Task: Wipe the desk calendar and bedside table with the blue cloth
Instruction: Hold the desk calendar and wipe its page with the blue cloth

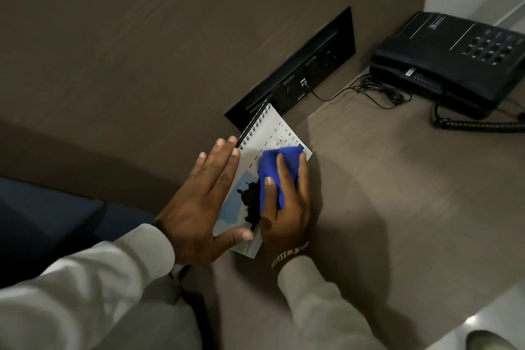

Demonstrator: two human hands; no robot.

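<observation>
A white spiral-bound desk calendar [271, 129] with a picture on its lower half stands on the grey-brown bedside table [397, 202], close to the wall. My left hand [201, 204] lies flat against the calendar's left side, fingers spread, thumb along its bottom edge. My right hand [287, 207] presses a bunched blue cloth [277, 167] onto the calendar's face, over the lower date rows. The cloth and my hand hide much of the page.
A black socket panel [306, 71] is set in the wall right behind the calendar. A black telephone [451, 60] with tangled cables [377, 91] and a coiled cord sits at the table's far right. The table's front edge runs along the lower right.
</observation>
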